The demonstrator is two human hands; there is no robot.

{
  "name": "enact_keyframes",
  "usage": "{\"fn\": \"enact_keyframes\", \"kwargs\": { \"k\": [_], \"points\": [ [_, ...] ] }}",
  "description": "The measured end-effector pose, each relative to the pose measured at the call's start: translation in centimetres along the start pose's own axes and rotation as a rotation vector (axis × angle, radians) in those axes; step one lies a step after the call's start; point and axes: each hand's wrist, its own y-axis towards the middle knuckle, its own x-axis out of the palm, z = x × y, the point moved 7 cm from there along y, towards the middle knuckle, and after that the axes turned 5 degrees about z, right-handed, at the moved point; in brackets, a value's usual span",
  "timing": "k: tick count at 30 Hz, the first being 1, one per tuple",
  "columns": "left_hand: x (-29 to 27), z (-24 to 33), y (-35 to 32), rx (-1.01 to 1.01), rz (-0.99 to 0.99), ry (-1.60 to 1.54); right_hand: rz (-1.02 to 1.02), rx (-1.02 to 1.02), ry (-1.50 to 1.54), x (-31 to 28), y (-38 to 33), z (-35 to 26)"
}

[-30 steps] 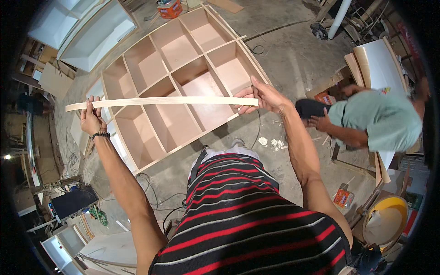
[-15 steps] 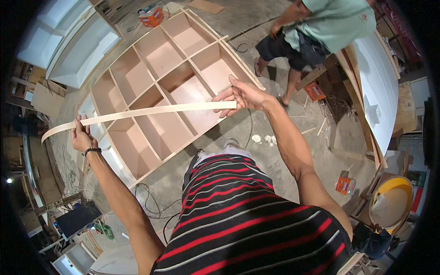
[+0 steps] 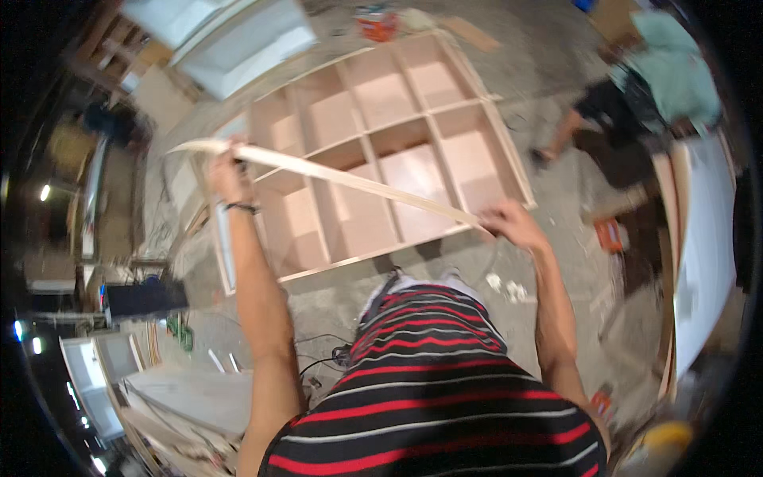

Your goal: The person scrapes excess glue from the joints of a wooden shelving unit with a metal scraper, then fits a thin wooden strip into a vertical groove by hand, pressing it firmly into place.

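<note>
A long, thin strip of pale wood [image 3: 350, 180] stretches slantwise in front of me, above a shelf unit. My left hand [image 3: 230, 173] is closed around it near its far left end, which sticks out past the fingers. At the lower right end, my right hand [image 3: 515, 226] pinches the strip's tip; motion blurs those fingers. Beneath the strip, the wooden shelf unit [image 3: 377, 250] lies on the floor with its several square compartments facing up. Parts of its dividers are hidden behind the strip and my left hand.
A person in a green shirt [image 3: 671, 67] is low down at the far right, near a curved white panel [image 3: 706, 254]. White cabinets [image 3: 242, 52] stand at the far left. An orange box [image 3: 376, 24] lies beyond the unit, another orange box [image 3: 609, 235] to the right. Cables [image 3: 322, 350] run across the floor.
The whole view has swung, so the shelf unit appears further right. The strip now slopes down to the right, its right end lower. My right hand's spread fingers have closed on the tip.
</note>
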Motion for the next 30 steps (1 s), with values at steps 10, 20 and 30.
{"fn": "enact_keyframes", "kwargs": {
  "k": [10, 20, 30],
  "points": [
    [5.8, 0.1, 1.5, -0.269, -0.128, -0.451, 0.343, 0.232, -0.312, -8.3, -18.5, 29.2],
    [8.9, 4.7, 3.2, -0.095, -0.141, -0.286, 0.457, 0.766, -0.475, -13.3, -35.8, 43.5],
    [8.8, 8.6, 3.1, 0.061, -0.168, -0.150, 0.318, 1.046, -0.453, -9.7, -39.7, 47.4]
  ]
}}
